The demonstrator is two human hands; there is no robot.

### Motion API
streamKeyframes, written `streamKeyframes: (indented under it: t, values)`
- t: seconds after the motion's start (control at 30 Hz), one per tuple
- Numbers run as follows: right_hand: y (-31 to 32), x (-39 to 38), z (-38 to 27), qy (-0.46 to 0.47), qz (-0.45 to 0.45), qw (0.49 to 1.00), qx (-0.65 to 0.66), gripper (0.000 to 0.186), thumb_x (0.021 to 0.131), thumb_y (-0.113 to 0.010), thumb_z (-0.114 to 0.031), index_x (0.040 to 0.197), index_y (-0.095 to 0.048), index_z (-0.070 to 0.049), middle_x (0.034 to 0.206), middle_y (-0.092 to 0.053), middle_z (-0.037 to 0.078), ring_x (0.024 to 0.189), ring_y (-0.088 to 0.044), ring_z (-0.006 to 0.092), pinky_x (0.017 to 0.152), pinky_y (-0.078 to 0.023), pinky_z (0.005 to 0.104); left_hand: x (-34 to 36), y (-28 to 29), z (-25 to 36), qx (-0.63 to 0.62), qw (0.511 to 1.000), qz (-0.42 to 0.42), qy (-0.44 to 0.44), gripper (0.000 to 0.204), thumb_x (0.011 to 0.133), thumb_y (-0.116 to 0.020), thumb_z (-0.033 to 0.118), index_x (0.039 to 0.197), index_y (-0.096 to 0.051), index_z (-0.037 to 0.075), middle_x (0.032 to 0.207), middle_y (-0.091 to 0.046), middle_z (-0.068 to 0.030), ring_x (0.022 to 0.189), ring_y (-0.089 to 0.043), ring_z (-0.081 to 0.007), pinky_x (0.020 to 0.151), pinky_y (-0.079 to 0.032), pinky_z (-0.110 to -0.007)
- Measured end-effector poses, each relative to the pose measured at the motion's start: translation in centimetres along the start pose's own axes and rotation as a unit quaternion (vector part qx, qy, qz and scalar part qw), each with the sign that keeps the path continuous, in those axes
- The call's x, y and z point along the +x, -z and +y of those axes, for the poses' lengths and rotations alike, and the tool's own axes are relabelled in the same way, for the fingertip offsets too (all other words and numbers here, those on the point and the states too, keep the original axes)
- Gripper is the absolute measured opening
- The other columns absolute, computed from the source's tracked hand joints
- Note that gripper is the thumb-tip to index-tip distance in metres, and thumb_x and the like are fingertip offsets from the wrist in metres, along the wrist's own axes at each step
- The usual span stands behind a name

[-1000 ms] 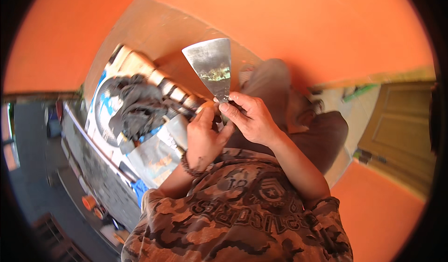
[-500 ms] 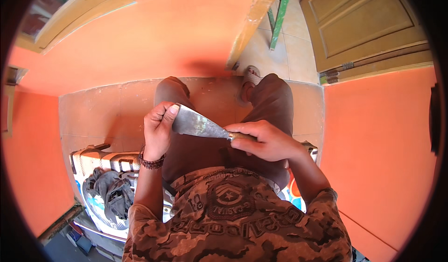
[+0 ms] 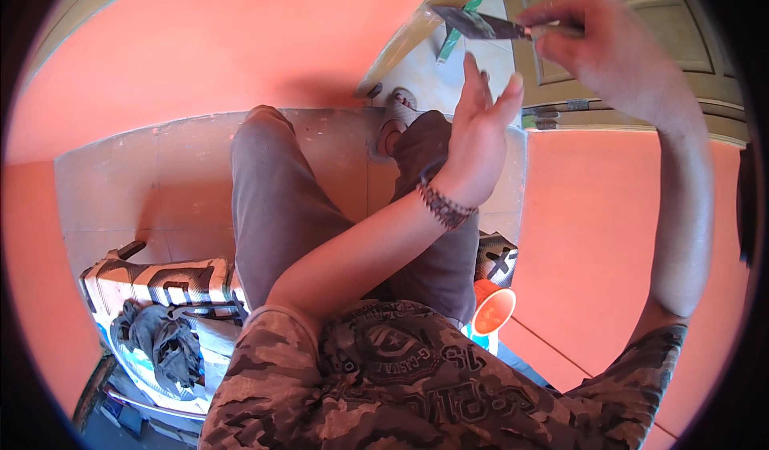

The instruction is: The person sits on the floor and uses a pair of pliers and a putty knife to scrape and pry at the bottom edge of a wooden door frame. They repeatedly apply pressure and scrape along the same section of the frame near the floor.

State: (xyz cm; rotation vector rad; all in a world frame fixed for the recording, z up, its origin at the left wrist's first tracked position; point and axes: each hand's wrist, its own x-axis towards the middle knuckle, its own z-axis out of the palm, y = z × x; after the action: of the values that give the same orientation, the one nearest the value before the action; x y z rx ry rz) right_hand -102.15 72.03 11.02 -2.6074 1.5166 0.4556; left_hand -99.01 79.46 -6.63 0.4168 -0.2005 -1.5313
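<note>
Scraper (image 3: 481, 24) raised, in right-hand grip (image 3: 597, 41)

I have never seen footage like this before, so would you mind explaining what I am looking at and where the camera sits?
No machine is at work: these are a person's own bare hands. The camera is worn on the person's head and looks down, which is why you see their camouflage shirt at the bottom, their legs in brown trousers in the middle, and edges that bend toward the round rim.

The right hand holds a putty knife by its handle, blade pointing to the person's left. The left hand, with a beaded bracelet at the wrist, is open and raised just below the blade; I cannot tell whether it touches it.

The walls are orange, and the person is over a grey ledge. To their left lies a patterned sack with a dark cloth on it; to their right is an orange cup. A wooden door shows at upper right.
</note>
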Motion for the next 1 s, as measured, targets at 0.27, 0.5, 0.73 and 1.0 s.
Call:
streamKeyframes:
  t: [0.27,0.5,0.73,1.0]
  values:
    - [0.0,1.5,-3.3,-0.03,0.053,0.996,-0.059,0.029,0.077,-0.059,-0.012,0.104,-0.067,-0.002,0.099,-0.063,0.016,0.091,-0.06,0.0287,0.082,-0.047,0.0353,4.5,0.4,1.8,-0.155,0.979,-0.122,-0.042,0.057,0.095,-0.045,0.016,0.145,-0.018,0.014,0.137,-0.032,0.0029,0.129,-0.028,-0.0093,0.11,-0.017,-0.033]
    - [-1.1,1.3,-2.5,0.039,0.1,0.988,-0.107,0.026,0.081,-0.059,-0.012,0.104,-0.067,-0.004,0.099,-0.064,0.015,0.096,-0.058,0.0309,0.087,-0.045,0.0365,4.2,0.3,2.0,-0.192,0.97,-0.142,-0.051,0.05,0.094,-0.043,0.008,0.139,-0.027,0.017,0.126,-0.039,0.0047,0.118,-0.036,-0.0082,0.106,-0.023,-0.03]
    - [-1.1,1.0,-2.5,-0.036,0.087,0.996,0.006,0.026,0.08,-0.06,-0.009,0.104,-0.067,-0.003,0.096,-0.066,0.016,0.095,-0.06,0.0318,0.085,-0.047,0.0377,4.3,0.2,2.5,-0.167,0.97,-0.171,-0.037,0.061,0.093,-0.043,0.005,0.143,-0.008,0.011,0.138,-0.032,-0.0048,0.128,-0.033,-0.0145,0.109,-0.023,-0.031]
    - [-1.3,1.6,-2.7,-0.087,0.063,0.993,0.053,0.025,0.08,-0.06,-0.009,0.102,-0.068,-0.001,0.094,-0.066,0.017,0.089,-0.063,0.0314,0.08,-0.05,0.037,4.7,0.7,2.3,-0.178,0.965,-0.185,-0.062,0.066,0.089,-0.044,-0.001,0.144,-0.01,0.007,0.142,-0.033,-0.0099,0.134,-0.03,-0.0191,0.114,-0.02,-0.036]
